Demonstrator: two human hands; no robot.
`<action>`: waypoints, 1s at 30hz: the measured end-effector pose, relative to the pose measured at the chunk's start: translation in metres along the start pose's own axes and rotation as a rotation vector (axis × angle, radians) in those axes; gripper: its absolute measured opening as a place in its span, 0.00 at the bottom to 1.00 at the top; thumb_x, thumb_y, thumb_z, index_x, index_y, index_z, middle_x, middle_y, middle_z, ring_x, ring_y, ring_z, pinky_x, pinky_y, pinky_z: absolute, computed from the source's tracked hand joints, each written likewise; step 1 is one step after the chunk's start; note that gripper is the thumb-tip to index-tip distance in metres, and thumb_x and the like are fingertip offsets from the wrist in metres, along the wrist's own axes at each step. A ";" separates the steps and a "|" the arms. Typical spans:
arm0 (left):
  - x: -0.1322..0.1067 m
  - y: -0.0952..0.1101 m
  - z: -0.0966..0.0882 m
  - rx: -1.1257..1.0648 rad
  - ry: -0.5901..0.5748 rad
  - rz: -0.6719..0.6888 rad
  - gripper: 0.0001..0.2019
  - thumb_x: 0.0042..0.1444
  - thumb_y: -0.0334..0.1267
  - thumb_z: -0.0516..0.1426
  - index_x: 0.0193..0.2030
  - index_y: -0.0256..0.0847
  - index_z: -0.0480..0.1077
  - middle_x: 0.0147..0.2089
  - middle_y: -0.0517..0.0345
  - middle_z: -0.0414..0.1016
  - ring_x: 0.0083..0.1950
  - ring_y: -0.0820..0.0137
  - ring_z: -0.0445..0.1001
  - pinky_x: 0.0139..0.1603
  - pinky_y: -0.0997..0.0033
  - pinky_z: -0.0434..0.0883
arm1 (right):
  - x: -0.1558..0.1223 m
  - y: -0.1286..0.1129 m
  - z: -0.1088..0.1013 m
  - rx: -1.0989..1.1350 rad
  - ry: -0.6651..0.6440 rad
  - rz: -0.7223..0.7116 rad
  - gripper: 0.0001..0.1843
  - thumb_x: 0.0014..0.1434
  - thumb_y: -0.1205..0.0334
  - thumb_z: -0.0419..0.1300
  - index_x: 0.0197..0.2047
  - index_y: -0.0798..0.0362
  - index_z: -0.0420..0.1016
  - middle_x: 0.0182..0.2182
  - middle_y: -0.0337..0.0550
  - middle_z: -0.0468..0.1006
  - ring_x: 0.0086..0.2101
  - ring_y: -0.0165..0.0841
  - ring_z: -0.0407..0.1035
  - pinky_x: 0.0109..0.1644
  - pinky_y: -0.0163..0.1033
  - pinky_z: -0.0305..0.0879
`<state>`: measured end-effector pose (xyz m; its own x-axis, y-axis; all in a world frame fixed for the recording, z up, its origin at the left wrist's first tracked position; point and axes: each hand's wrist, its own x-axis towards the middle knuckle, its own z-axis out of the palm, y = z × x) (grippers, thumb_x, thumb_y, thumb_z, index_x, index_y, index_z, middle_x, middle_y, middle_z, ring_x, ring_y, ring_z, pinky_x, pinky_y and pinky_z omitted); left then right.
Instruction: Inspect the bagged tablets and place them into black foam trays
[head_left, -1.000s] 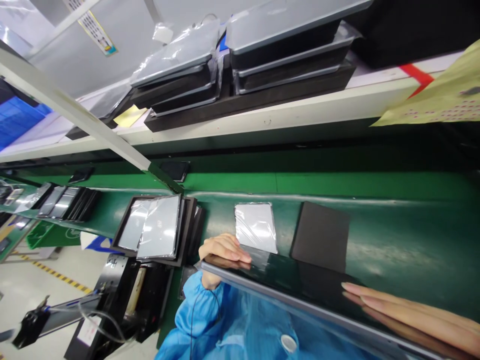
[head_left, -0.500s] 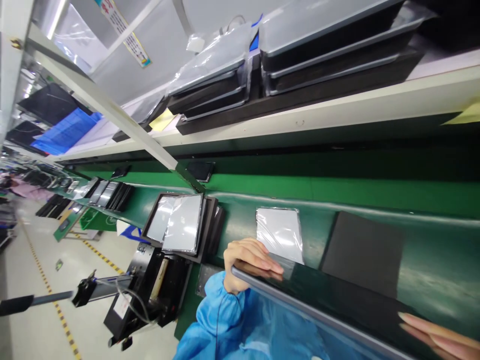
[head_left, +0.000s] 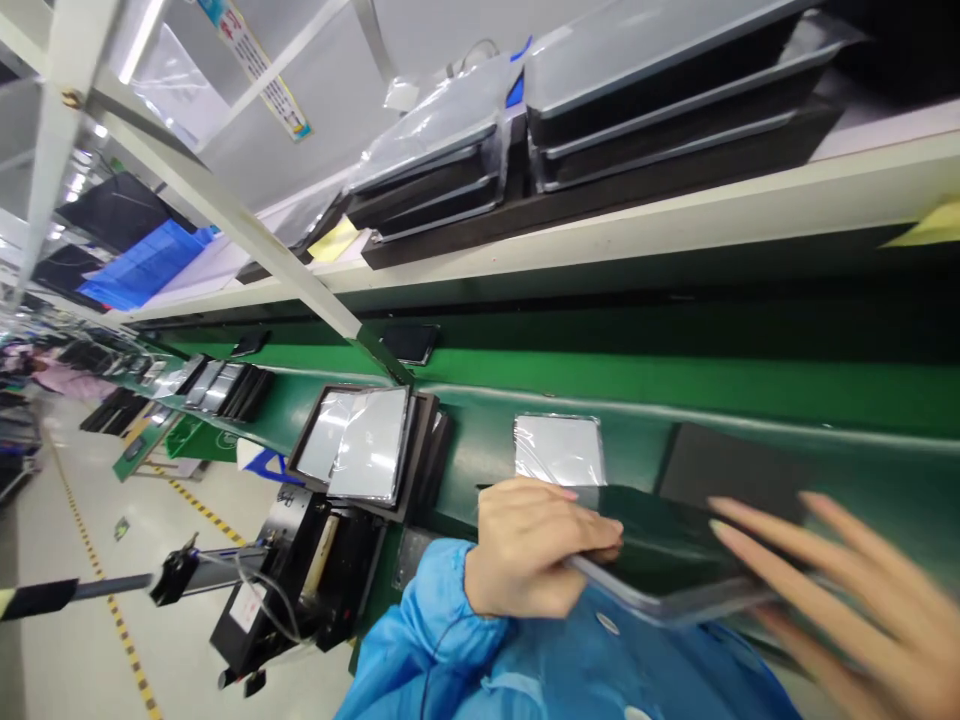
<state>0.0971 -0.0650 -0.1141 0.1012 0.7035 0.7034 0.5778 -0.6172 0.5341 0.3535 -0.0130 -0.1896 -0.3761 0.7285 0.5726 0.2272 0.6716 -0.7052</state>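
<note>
My left hand [head_left: 544, 545] is closed on the left end of a tablet [head_left: 660, 545] with a glossy dark face and a grey rim, held tilted in front of my blue sleeve and coat. At the tablet's right end is my right hand [head_left: 847, 590], blurred by motion, its fingers stretched and spread. Whether those fingers touch the tablet I cannot tell. Just beyond it on the green bench lies a pale tablet-sized panel [head_left: 559, 450] in clear film. A dark grey foam sheet [head_left: 731, 470] lies to the right, partly covered by the tablet and my right hand.
A tray [head_left: 307, 460] with film-wrapped panels stands at the left on the green bench [head_left: 480, 430]. Below it is a black roller machine [head_left: 300, 590] with a long handle. Overhead, a white shelf [head_left: 645, 215] carries stacked wrapped panels [head_left: 660, 110]. A slanting white post [head_left: 240, 230] crosses the left.
The tablet has turned and now shows a shorter, more tilted face. My left hand has moved right along with it. My right hand has come further into view with fingers spread.
</note>
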 end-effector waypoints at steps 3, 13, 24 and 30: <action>0.010 0.010 0.004 0.125 -0.205 0.100 0.11 0.60 0.27 0.55 0.43 0.41 0.77 0.38 0.58 0.88 0.35 0.70 0.86 0.55 0.69 0.79 | 0.008 -0.010 0.019 0.080 -0.083 -0.108 0.17 0.71 0.65 0.56 0.59 0.47 0.78 0.47 0.45 0.85 0.53 0.39 0.77 0.60 0.44 0.74; -0.024 -0.040 -0.019 -0.384 -0.150 -0.403 0.05 0.60 0.35 0.67 0.43 0.44 0.83 0.40 0.54 0.88 0.42 0.65 0.86 0.63 0.56 0.76 | -0.009 0.013 0.017 0.450 0.162 0.064 0.10 0.66 0.65 0.63 0.48 0.47 0.83 0.38 0.45 0.85 0.41 0.44 0.80 0.47 0.53 0.80; -0.065 -0.063 0.032 -0.712 0.025 -0.725 0.12 0.52 0.49 0.72 0.35 0.43 0.85 0.39 0.47 0.88 0.44 0.55 0.86 0.60 0.47 0.76 | -0.009 0.018 0.019 0.601 0.264 0.097 0.10 0.67 0.58 0.61 0.44 0.41 0.85 0.31 0.42 0.84 0.31 0.41 0.79 0.40 0.51 0.78; -0.070 -0.055 0.058 -0.797 0.283 -0.821 0.19 0.53 0.56 0.69 0.29 0.43 0.74 0.31 0.58 0.84 0.32 0.64 0.83 0.54 0.52 0.77 | -0.014 0.040 0.034 0.796 0.290 0.295 0.07 0.61 0.50 0.68 0.31 0.34 0.78 0.22 0.31 0.78 0.25 0.36 0.77 0.49 0.56 0.82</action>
<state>0.1054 -0.0599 -0.2193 -0.3069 0.9510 0.0380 -0.2936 -0.1326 0.9467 0.3371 -0.0012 -0.2404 -0.1348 0.9347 0.3288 -0.4520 0.2373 -0.8599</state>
